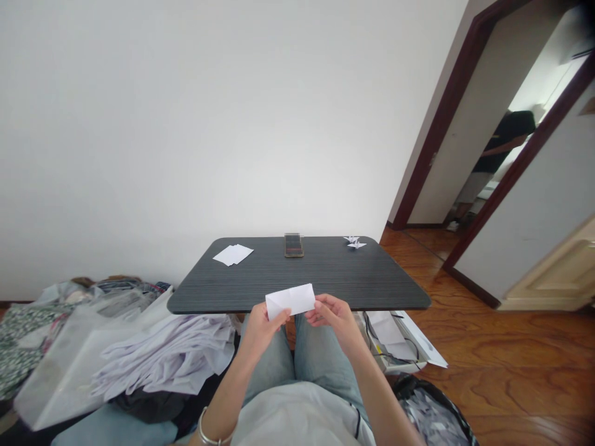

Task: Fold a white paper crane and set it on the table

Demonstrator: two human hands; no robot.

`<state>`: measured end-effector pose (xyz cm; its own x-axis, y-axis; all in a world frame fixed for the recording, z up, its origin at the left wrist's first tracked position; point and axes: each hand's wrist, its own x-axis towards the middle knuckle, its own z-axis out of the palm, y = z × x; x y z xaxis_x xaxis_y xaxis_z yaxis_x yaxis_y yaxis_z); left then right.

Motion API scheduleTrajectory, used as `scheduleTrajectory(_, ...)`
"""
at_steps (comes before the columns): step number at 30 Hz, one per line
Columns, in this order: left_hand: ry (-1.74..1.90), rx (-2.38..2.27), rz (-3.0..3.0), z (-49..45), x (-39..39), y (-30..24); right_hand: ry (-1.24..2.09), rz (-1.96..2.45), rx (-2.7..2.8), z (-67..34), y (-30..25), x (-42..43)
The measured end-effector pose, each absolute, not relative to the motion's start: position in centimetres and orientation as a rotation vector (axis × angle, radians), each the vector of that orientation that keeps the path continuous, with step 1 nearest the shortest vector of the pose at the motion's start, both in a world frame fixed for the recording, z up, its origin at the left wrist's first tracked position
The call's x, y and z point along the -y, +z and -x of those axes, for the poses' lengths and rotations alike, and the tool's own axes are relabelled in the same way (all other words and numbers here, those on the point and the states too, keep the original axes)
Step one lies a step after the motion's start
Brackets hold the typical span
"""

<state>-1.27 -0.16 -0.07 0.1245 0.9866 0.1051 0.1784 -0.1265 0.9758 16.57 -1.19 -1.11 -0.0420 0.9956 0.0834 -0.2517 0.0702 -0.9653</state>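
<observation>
Both my hands hold a folded white paper (290, 300) just above the near edge of the dark table (325, 279). My left hand (261, 328) pinches the paper's lower left corner. My right hand (332, 313) grips its right end with the fingers curled. The paper is a small rectangle with a crease down its middle. My knees show below the hands.
On the table lie a few white sheets (233, 254) at the far left, a phone (294, 245) at the far middle and folded paper figures (355, 242) at the far right. Clothes and bags (93, 347) are piled left. A person (499, 148) stands beyond the doorway.
</observation>
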Motion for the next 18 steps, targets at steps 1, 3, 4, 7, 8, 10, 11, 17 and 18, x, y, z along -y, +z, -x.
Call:
scheduleTrajectory(1, 1.107, -1.185, -1.473, 1.2, 0.2, 0.0, 1.301, 0.950, 1.116, -16.3, -1.1, 1.2)
scheduleTrajectory(3, 1.097, -1.157, -1.446, 0.9, 0.4, 0.1, 1.286, 0.968, 1.151, -16.0, -1.2, 1.3)
scheduleTrajectory(4, 1.100, -1.145, -1.430, 0.8, 0.4, 0.2, 1.278, 0.973, 1.164, -15.9, -1.2, 1.4)
scheduleTrajectory(7, 1.131, -1.125, -1.375, 0.2, 0.6, 0.5, 1.260, 0.971, 1.184, -15.6, -1.1, 1.5)
scheduleTrajectory(8, 1.142, -1.118, -1.346, 0.1, 0.7, 0.5, 1.251, 0.968, 1.188, -15.6, -1.1, 1.6)
scheduleTrajectory(10, 1.157, -1.112, -1.285, -0.1, 0.7, 0.5, 1.237, 0.964, 1.199, -15.5, -1.0, 1.7)
scheduleTrajectory(11, 1.163, -1.114, -1.261, -0.2, 0.6, 0.5, 1.235, 0.963, 1.207, -15.4, -0.9, 1.8)
scheduleTrajectory(17, 1.264, -1.141, -1.229, -0.4, 0.6, 0.3, 1.250, 0.940, 1.229, -15.1, -0.8, 1.9)
scheduleTrajectory(18, 1.273, -1.132, -1.225, -0.4, 0.6, 0.3, 1.255, 0.933, 1.229, -15.1, -0.8, 1.9)
